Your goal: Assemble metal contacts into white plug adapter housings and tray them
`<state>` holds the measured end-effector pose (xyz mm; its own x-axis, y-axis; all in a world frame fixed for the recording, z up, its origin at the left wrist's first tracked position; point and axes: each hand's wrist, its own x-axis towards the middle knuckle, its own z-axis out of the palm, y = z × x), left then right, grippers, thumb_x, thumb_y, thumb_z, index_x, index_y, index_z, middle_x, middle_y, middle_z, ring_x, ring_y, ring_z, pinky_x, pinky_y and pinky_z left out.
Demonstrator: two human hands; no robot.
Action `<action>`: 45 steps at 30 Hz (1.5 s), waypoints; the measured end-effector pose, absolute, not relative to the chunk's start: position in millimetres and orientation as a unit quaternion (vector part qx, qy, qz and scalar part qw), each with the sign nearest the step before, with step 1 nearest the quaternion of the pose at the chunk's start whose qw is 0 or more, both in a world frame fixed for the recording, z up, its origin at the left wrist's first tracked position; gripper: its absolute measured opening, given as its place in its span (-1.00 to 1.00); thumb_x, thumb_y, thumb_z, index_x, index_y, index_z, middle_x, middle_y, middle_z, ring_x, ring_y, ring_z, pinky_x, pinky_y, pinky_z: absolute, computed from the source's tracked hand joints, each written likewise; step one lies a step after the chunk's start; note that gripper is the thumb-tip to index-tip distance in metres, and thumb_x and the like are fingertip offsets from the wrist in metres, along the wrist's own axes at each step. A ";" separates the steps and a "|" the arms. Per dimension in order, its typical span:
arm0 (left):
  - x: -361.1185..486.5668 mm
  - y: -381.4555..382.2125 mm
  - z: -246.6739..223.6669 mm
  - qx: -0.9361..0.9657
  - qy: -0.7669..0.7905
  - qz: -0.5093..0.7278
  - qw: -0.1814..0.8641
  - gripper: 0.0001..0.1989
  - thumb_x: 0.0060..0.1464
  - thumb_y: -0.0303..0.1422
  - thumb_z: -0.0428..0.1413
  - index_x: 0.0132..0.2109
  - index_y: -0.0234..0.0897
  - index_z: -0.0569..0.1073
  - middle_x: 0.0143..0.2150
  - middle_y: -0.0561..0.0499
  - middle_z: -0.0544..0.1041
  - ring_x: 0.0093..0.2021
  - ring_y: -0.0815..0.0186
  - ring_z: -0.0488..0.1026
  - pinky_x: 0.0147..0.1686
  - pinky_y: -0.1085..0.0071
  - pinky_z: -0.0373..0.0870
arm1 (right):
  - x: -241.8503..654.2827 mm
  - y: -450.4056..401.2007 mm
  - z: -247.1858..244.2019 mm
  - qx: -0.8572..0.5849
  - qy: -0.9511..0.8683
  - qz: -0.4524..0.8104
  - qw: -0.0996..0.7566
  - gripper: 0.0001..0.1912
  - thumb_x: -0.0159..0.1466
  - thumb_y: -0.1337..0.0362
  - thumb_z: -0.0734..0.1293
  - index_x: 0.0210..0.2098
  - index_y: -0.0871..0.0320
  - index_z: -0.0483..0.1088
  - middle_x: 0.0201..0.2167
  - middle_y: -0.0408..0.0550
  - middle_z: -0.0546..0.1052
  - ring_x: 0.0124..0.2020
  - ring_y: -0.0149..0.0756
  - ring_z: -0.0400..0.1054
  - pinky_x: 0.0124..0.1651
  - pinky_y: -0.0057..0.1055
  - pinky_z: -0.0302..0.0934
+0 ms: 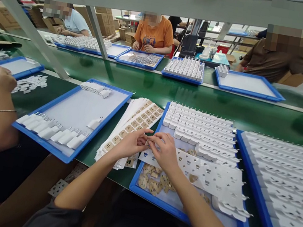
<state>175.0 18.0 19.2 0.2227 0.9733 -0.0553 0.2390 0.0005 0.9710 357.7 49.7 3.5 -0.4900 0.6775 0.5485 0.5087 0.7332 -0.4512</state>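
My left hand and my right hand meet above the left edge of a blue-rimmed tray. Their fingertips pinch together at one spot, and whatever is between them is too small to make out. Under my right hand lies a white sheet with cut-out holes, reaching across the tray. Rows of white plug adapters fill the tray's far part. Brown paper scraps lie loose at its near left. Beside my left hand is a fanned stack of white sheets with tan printed labels.
To the right, another blue tray holds many adapters. A left tray has some adapters along its edges. A co-worker's hands hold a white piece at far left. A green belt and an overhead shelf run across; people sit beyond.
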 end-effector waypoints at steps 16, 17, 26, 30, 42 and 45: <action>183.8 27.1 10.4 0.523 0.526 0.392 0.544 -0.58 0.11 -0.11 0.16 0.00 -0.28 0.38 -0.59 0.17 0.43 -0.60 0.43 0.37 -0.51 0.53 0.29 | 362.4 49.2 4.6 -0.272 -0.909 0.088 0.302 -0.77 0.44 0.33 0.12 -0.23 0.13 0.39 -0.18 0.06 0.48 -0.17 -0.14 0.33 -0.12 -0.22 0.21; 184.0 27.1 9.2 0.525 0.525 0.393 0.543 -0.60 0.11 -0.12 0.16 0.00 -0.28 0.37 -0.59 0.16 0.44 -0.59 0.43 0.38 -0.51 0.53 0.29 | 363.1 48.8 5.8 -0.269 -0.912 0.082 0.297 -0.77 0.45 0.34 0.12 -0.23 0.13 0.39 -0.17 0.07 0.48 -0.17 -0.13 0.32 -0.12 -0.22 0.20; 179.8 29.6 6.8 0.598 0.601 0.347 0.400 -0.73 0.19 -0.21 0.04 -0.03 -0.22 0.38 -0.61 0.18 0.44 -0.60 0.37 0.39 -0.52 0.51 0.22 | 375.1 28.4 21.3 -0.228 -0.950 0.058 0.203 -0.77 0.45 0.36 0.10 -0.22 0.18 0.37 -0.21 0.07 0.46 -0.22 -0.13 0.30 -0.16 -0.20 0.25; 175.3 30.6 6.3 0.638 0.640 0.299 0.306 -0.77 0.23 -0.27 0.00 -0.03 -0.20 0.44 -0.57 0.12 0.47 -0.51 0.27 0.45 -0.41 0.41 0.32 | 405.8 5.6 26.9 -0.228 -0.931 0.186 0.218 -0.87 0.43 0.38 0.16 -0.21 0.14 0.32 -0.21 0.01 0.46 -0.19 -0.18 0.33 -0.11 -0.24 0.30; 269.4 92.2 32.8 0.833 0.528 0.159 0.033 -0.52 0.08 -0.34 0.24 0.14 -0.34 0.38 0.14 -0.28 0.41 0.16 -0.09 0.31 0.10 0.07 0.31 | 470.3 -24.8 6.6 -0.392 -0.790 0.292 0.370 -0.89 0.36 0.35 0.30 -0.14 0.07 0.44 -0.32 -0.09 0.56 -0.32 -0.28 0.44 -0.23 -0.36 0.34; 294.2 106.9 26.2 0.830 0.532 0.167 0.032 -0.59 -0.01 -0.49 0.28 0.02 -0.38 0.44 0.25 -0.37 0.29 0.22 -0.20 0.25 0.10 -0.02 0.28 | 472.0 -25.3 3.3 -0.377 -0.791 0.294 0.381 -0.89 0.36 0.38 0.30 -0.22 0.07 0.45 -0.34 -0.09 0.56 -0.28 -0.26 0.45 -0.21 -0.36 0.33</action>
<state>294.2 106.9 26.2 0.3789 0.8931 0.2425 0.8716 -0.4325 0.2310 472.0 -25.3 3.3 -0.4247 0.8210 0.3816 0.3725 0.5426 -0.7529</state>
